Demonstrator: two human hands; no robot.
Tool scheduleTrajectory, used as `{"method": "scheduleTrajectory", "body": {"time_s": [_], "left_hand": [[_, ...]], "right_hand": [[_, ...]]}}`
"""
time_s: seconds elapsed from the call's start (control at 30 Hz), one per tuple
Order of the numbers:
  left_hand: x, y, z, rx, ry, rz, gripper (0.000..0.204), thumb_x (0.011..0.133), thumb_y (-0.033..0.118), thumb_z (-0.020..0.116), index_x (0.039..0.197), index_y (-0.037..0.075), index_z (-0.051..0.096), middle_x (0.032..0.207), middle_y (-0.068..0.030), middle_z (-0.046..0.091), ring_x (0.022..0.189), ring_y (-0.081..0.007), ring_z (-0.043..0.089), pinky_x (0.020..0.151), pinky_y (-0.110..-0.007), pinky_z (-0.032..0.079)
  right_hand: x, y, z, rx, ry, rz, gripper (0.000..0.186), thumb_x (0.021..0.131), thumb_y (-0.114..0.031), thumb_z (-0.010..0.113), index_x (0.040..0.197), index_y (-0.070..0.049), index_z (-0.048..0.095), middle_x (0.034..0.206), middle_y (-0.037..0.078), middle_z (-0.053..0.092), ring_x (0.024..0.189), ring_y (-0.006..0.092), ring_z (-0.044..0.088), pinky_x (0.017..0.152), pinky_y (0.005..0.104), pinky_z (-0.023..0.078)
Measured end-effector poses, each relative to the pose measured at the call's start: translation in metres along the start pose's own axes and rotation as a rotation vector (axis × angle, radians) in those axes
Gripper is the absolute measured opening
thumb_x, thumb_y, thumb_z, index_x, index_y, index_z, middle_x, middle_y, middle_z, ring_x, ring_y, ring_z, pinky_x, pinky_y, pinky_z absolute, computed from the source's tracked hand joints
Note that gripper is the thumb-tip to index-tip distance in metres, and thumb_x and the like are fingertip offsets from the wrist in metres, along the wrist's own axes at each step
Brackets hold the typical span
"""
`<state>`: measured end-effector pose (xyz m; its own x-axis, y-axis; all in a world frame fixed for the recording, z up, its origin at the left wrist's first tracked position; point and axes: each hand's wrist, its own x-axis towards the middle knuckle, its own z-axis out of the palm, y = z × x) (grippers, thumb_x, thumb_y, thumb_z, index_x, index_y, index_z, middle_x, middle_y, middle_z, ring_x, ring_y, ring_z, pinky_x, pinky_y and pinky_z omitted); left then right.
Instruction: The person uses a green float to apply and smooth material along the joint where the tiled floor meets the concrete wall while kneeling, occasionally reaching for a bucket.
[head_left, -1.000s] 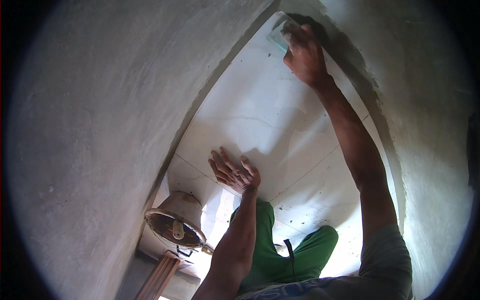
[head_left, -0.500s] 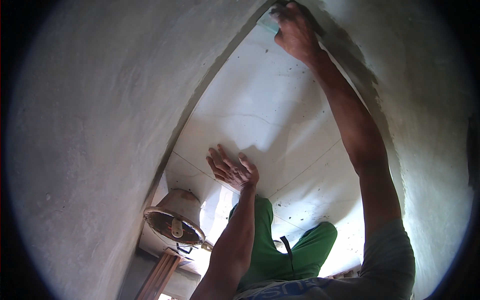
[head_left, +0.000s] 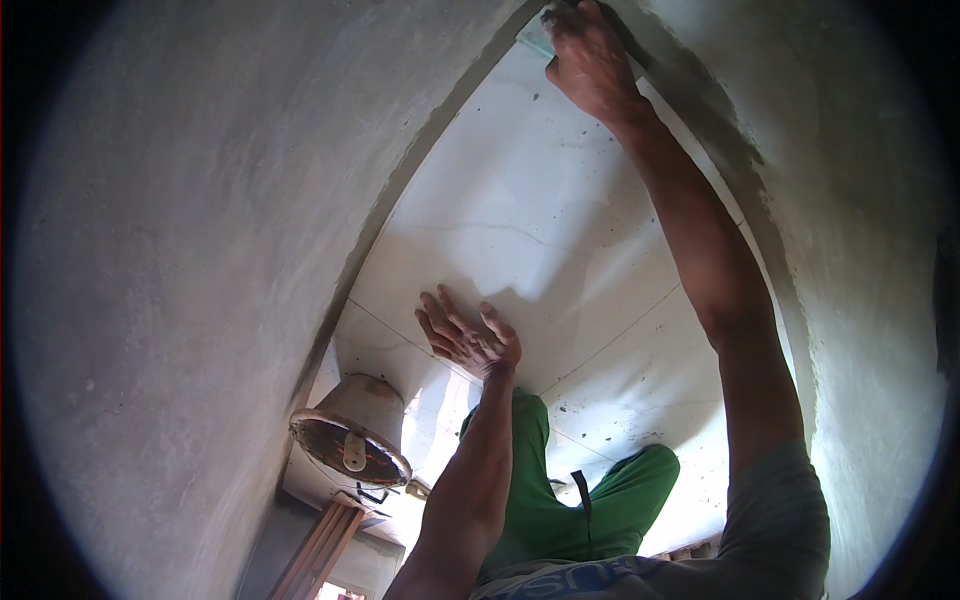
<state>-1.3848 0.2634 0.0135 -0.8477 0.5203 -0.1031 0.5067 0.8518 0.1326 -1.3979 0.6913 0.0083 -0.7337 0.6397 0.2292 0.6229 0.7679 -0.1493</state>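
My left hand [head_left: 474,335] rests palm down on the white tiled floor [head_left: 470,210], fingers spread, holding nothing. Far ahead, in the narrow corner between the two grey walls, my right hand [head_left: 592,58] is closed on a pale green flat piece [head_left: 537,36]. Only a bit of its edge shows past the fingers, so its exact kind is hard to make out. That piece lies against the floor or the foot of the wall; which one, I cannot tell.
Grey plastered walls rise at left [head_left: 200,250] and right [head_left: 850,200]. A dirty bucket [head_left: 360,405] with a pale handle-like thing [head_left: 354,452] in it stands by the left wall, near brown wooden lengths [head_left: 318,555]. Small dark crumbs dot the tiles. My green-trousered knees [head_left: 640,490] are on the floor.
My right hand has shifted very slightly, still closed on the pale green piece. The left hand stays in place on the tiles; the whole view has moved a little.
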Motion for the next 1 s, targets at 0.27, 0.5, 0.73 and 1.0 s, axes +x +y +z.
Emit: {"method": "scheduleTrajectory", "body": {"time_s": [0.27, 0.5, 0.73, 1.0], "left_hand": [[0.002, -0.006, 0.001, -0.026, 0.021, -0.004, 0.079, 0.110, 0.064, 0.028, 0.169, 0.012, 0.033, 0.173, -0.0219, 0.031, 0.158, -0.0467, 0.028, 0.123, -0.066, 0.022], [-0.003, 0.006, 0.004, -0.036, 0.032, -0.003, 0.079, 0.111, 0.064, 0.027, 0.168, 0.010, 0.036, 0.173, -0.0223, 0.031, 0.157, -0.0468, 0.030, 0.122, -0.065, 0.025], [-0.005, 0.001, 0.007, -0.001, 0.040, -0.013, 0.079, 0.112, 0.064, 0.027, 0.168, 0.008, 0.038, 0.172, -0.0217, 0.035, 0.155, -0.0481, 0.033, 0.122, -0.063, 0.027], [-0.001, -0.004, 0.011, 0.003, 0.125, 0.050, 0.083, 0.110, 0.068, 0.023, 0.164, 0.008, 0.042, 0.170, -0.0228, 0.038, 0.155, -0.0460, 0.036, 0.120, -0.065, 0.032]], "right_hand": [[-0.089, 0.012, -0.037, 0.153, 0.139, -0.002, 0.057, 0.069, 0.008, 0.075, 0.125, 0.006, 0.068, 0.126, 0.022, 0.070, 0.109, 0.0406, 0.062, 0.101, 0.0467, 0.054], [-0.051, 0.018, 0.003, 0.022, 0.193, -0.102, 0.052, 0.071, -0.004, 0.077, 0.121, 0.006, 0.068, 0.131, 0.022, 0.067, 0.124, 0.0398, 0.061, 0.118, 0.0484, 0.045], [-0.067, 0.008, -0.006, -0.049, 0.055, 0.068, 0.040, 0.090, 0.001, 0.066, 0.128, 0.013, 0.068, 0.136, 0.029, 0.067, 0.133, 0.0371, 0.060, 0.124, 0.0486, 0.038], [-0.290, 0.067, -0.110, 0.059, 0.005, 0.192, 0.061, 0.069, 0.008, 0.069, 0.130, 0.006, 0.067, 0.142, 0.021, 0.066, 0.128, 0.0430, 0.060, 0.111, 0.0506, 0.051]]}}
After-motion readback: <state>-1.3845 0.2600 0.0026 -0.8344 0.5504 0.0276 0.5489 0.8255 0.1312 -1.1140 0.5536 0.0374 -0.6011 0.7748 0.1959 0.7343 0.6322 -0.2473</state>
